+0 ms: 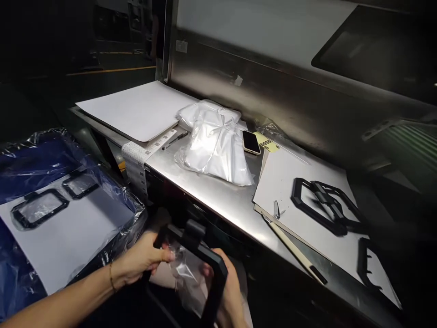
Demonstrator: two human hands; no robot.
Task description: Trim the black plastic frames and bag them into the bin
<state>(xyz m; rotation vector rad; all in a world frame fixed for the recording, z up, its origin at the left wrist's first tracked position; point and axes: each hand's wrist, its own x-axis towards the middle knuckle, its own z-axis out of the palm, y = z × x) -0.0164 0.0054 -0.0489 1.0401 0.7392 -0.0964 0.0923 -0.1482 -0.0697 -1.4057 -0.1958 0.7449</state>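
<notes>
Close to my body, in front of the metal bench, both hands hold a black plastic frame (206,255) with cut corners and a knob-like block on its upper side. My left hand (145,257) pinches its left side, thumb over a clear plastic bag (187,269). My right hand (232,287) wraps around the right side, with fingertips showing through the opening. The bag lies in or behind the frame's opening; how far it covers the frame I cannot tell. The frame's lower edge is partly out of view.
Left, bagged black frames (40,207) lie on white board (85,232) in a blue-lined container (30,171). The bench (205,196) bears a stack of clear bags (218,152), a phone (251,141), a pen (175,140), a pale-handled blade tool (295,250) and more black frames (300,200).
</notes>
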